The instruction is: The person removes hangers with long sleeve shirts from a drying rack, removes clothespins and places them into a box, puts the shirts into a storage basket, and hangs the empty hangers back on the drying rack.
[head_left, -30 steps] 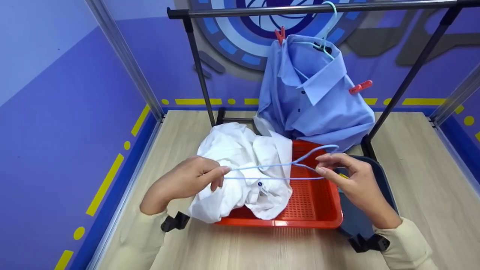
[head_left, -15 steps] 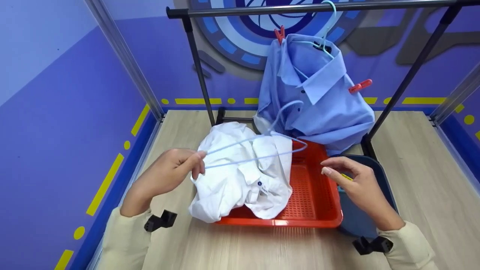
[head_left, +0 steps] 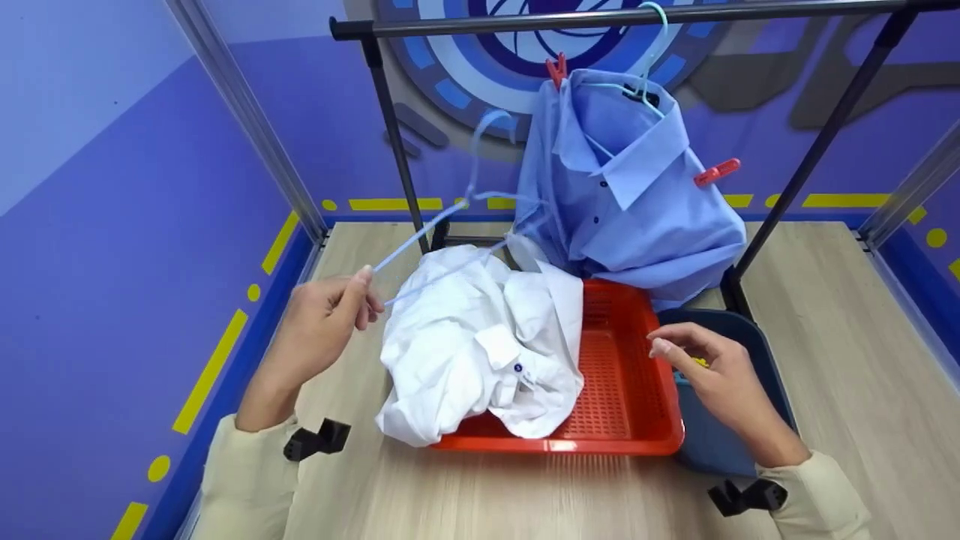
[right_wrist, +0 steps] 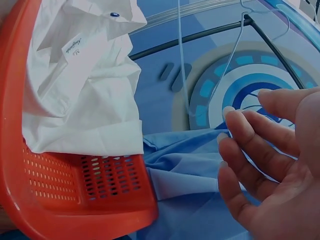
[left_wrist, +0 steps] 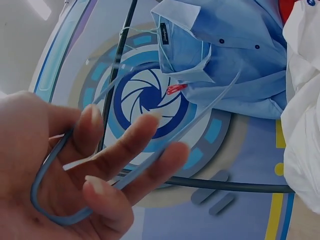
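Rising above the red rectangular plastic basket, the slim pale-blue hanger had swung towards its far-left side, pinched in my left grip; my right grip, now off it, hung empty by the basket's right rim, so the left alone steered.

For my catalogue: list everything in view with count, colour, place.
Table: 1, tan, below
Basket: 1, red, on table
Garment: 1, white, heaped over basket
Bin: 1, navy, right of basket
Small items: count unclear, yellow and turquoise, in bin
Rack: 1, black, behind basket
Shirt: 1, blue, on rack
Hung hanger: 1, mint, in shirt
Clips: 2, red, on shirt
Loose hanger: 1, pale blue, raised
Walls: 3, blue, around
Posts: 2, grey, corners
Sleeves: 2, cream, foreground
Wrist devices: 2, black, on sleeves
Left hand: 1, pinching loose hanger
Right hand: 1, over bin
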A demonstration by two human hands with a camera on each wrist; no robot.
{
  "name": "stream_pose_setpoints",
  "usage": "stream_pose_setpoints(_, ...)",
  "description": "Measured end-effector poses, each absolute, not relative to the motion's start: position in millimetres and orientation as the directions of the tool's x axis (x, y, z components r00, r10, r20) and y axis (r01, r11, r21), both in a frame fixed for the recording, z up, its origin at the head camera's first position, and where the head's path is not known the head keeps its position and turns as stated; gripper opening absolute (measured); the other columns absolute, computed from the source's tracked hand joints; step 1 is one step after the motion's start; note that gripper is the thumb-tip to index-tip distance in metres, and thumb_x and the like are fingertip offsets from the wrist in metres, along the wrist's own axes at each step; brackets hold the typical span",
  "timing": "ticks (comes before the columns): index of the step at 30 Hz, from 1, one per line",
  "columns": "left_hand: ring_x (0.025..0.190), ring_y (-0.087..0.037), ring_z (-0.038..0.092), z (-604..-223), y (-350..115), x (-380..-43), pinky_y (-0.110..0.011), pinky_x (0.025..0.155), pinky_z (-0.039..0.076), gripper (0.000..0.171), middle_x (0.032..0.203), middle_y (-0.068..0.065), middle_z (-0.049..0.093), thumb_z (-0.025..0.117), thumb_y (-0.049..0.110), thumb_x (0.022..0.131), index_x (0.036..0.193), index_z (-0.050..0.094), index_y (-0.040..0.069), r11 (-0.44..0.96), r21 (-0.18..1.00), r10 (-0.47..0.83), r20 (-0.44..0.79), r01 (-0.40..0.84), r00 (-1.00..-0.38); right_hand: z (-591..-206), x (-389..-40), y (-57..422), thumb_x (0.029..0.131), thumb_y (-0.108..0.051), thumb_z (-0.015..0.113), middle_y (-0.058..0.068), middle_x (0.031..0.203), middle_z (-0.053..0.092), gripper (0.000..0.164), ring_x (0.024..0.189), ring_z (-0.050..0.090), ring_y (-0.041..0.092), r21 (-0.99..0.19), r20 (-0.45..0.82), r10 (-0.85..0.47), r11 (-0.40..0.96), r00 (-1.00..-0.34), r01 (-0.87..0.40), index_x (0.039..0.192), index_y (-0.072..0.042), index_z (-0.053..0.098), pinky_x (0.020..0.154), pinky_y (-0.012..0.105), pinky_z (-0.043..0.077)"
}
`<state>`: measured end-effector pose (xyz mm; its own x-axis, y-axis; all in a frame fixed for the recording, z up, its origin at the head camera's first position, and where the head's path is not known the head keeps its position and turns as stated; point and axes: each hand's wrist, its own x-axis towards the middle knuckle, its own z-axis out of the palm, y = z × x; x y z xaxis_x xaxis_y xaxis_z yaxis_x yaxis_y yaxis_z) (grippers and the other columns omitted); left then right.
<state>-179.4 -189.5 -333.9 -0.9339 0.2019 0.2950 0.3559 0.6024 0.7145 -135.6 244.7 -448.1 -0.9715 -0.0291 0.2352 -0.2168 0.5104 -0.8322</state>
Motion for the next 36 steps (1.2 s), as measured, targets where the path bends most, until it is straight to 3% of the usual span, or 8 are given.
stream_pose_setpoints(4,0.073,-0.021,0.066,-334.1,-189.9,-183.0,-0.022,0.061,0.049,0.049,0.077,-0.012,0.068,0.041,0.02,0.104,0.06,0.054,0.003,0.544,0.779,0.104,0.308,0.313,-0.946,-454.0,-136.7,250.7,0.096,-0.022,0.061,0.003,0.096,0.071,0.016,0.083,0.065,0.008,-0.823,0.203,-0.055,0.531,-0.978,-0.201,0.108,-0.015,0.069,0.074,0.015,0.052)
stream_pose_setpoints(6,0.074,-0.022,0.067,-333.8,-190.3,-184.4,-0.022,0.054,0.046,0.048,0.08,-0.013,0.069,0.04,0.018,0.104,0.061,0.053,0.002,0.516,0.801,0.066,0.315,0.302,-0.947,-457.3,-137.6,254.2,0.096,-0.024,0.06,0.004,0.097,0.071,0.018,0.084,0.065,0.007,-0.818,0.171,-0.072,0.545,-0.983,-0.182,0.108,-0.013,0.069,0.075,0.015,0.052)
stream_pose_setpoints(11,0.07,-0.017,0.064,-332.3,-189.9,-187.8,-0.023,0.041,0.039,0.045,0.083,-0.013,0.069,0.037,0.017,0.104,0.065,0.053,0.001,0.468,0.829,0.0,0.346,0.306,-0.938,-467.2,-138.7,259.4,0.096,-0.026,0.061,0.006,0.098,0.07,0.021,0.082,0.065,0.016,-0.818,0.071,-0.121,0.561,-0.99,-0.127,0.107,-0.011,0.069,0.073,0.022,0.054)
stream_pose_setpoints(15,0.064,-0.015,0.063,-331.9,-186.9,-192.6,-0.022,0.04,0.038,0.045,0.083,-0.013,0.069,0.036,0.015,0.103,0.066,0.051,-0.005,0.424,0.841,-0.033,0.386,0.337,-0.922,-474.2,-137.8,259.7,0.095,-0.029,0.061,0.005,0.099,0.069,0.023,0.086,0.065,0.02,-0.828,-0.003,-0.15,0.555,-0.989,-0.082,0.107,-0.011,0.069,0.074,0.022,0.053)
stream_pose_setpoints(23,0.042,-0.015,0.042,-331.9,-178.5,-206.8,-0.022,0.039,0.035,0.046,0.08,-0.017,0.07,0.039,0.019,0.104,0.069,0.054,-0.007,0.419,0.836,-0.065,0.417,0.354,-0.907,-481.9,-135.1,260.3,0.097,-0.034,0.058,0.006,0.103,0.07,0.029,0.095,0.064,0.023,-0.83,-0.087,-0.164,0.558,-0.983,-0.02,0.109,-0.01,0.068,0.079,0.021,0.052)
stream_pose_setpoints(26,0.047,-0.015,0.049,-331.6,-175.7,-212.5,-0.022,0.042,0.037,0.046,0.081,-0.016,0.069,0.04,0.02,0.104,0.07,0.055,-0.006,0.434,0.83,-0.084,0.426,0.351,-0.901,-484.7,-134.1,259.9,0.096,-0.035,0.057,0.008,0.102,0.069,0.03,0.095,0.063,0.025,-0.832,-0.103,-0.168,0.554,-0.98,-0.007,0.109,-0.01,0.068,0.08,0.022,0.051)
stream_pose_setpoints(32,0.076,-0.02,0.066,-330.2,-167.2,-225.2,-0.021,0.057,0.042,0.045,0.085,-0.014,0.07,0.042,0.024,0.104,0.071,0.055,-0.004,0.452,0.821,-0.108,0.439,0.35,-0.892,-489.6,-133.5,260.9,0.096,-0.034,0.058,0.011,0.1,0.069,0.029,0.095,0.063,0.024,-0.836,-0.102,-0.163,0.549,-0.981,-0.004,0.107,-0.008,0.068,0.08,0.02,0.051)
stream_pose_setpoints(36,0.075,-0.022,0.066,-330.3,-162.4,-233.1,-0.021,0.06,0.045,0.044,0.085,-0.013,0.071,0.044,0.024,0.103,0.071,0.057,-0.003,0.459,0.812,-0.112,0.456,0.361,-0.883,-491.5,-133.4,261.8,0.096,-0.034,0.058,0.01,0.1,0.069,0.031,0.095,0.063,0.024,-0.843,-0.114,-0.158,0.538,-0.981,0.011,0.108,-0.007,0.068,0.081,0.02,0.051)
